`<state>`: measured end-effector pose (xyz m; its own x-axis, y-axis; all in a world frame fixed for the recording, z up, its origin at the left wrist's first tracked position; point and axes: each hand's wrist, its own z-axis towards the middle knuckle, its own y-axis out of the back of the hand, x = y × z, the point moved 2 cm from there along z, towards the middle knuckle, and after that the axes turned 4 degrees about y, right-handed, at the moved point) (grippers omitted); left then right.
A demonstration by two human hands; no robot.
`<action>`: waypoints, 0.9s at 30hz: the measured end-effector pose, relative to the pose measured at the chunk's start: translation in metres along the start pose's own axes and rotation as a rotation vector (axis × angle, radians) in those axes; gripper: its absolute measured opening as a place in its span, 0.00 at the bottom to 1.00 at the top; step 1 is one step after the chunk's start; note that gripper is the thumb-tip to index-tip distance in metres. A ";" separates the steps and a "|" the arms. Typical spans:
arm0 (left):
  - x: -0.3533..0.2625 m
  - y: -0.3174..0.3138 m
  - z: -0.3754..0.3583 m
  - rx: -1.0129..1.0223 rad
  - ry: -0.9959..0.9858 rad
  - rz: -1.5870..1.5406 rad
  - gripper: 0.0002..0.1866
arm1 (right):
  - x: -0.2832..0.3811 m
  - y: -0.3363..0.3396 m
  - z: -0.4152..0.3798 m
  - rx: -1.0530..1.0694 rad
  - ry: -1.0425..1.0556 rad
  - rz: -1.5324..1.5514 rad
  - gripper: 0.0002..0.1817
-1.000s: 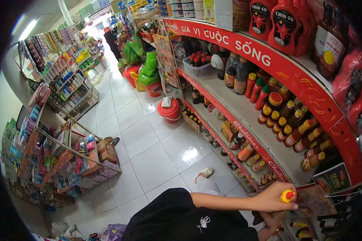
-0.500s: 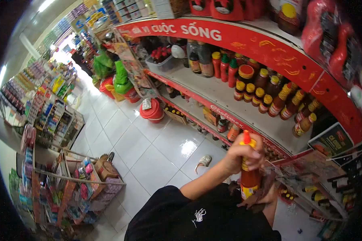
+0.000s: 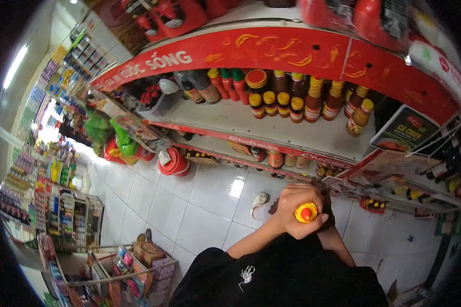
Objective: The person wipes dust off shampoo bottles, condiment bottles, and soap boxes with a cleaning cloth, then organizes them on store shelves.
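Note:
My left hand [image 3: 297,197] is closed around the neck of a sauce bottle [image 3: 306,212], whose yellow cap with a red tip points up at me. The bottle's body is hidden below the hand. A dark brown cloth [image 3: 328,207] shows just behind and right of my left hand. My right forearm [image 3: 337,245] reaches up to that cloth; the fingers of my right hand are hidden beneath it and the left hand.
A red-edged shelf [image 3: 230,118] ahead carries several sauce bottles [image 3: 312,100], jars and a small amber bottle [image 3: 360,117]. A dark sign [image 3: 404,128] hangs at its right end. A red bucket [image 3: 173,162] stands on the tiled floor; a low display rack [image 3: 112,279] is at left.
The bottle has tipped so its cap now faces me, and its body has gone out of sight. My left hand has turned over its neck. The view has shifted right along the shelf.

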<state>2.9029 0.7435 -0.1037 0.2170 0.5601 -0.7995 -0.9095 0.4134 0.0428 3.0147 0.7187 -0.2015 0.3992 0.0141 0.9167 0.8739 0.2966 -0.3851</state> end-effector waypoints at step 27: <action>0.092 0.024 0.084 0.248 0.704 -0.917 0.06 | -0.002 -0.039 0.055 -1.008 0.211 -0.904 0.32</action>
<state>2.9307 0.8656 -0.1257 0.4387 -0.5054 -0.7430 -0.4054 0.6267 -0.6656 2.9647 0.7594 -0.1822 -0.4580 0.0169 0.8888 0.6350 -0.6935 0.3404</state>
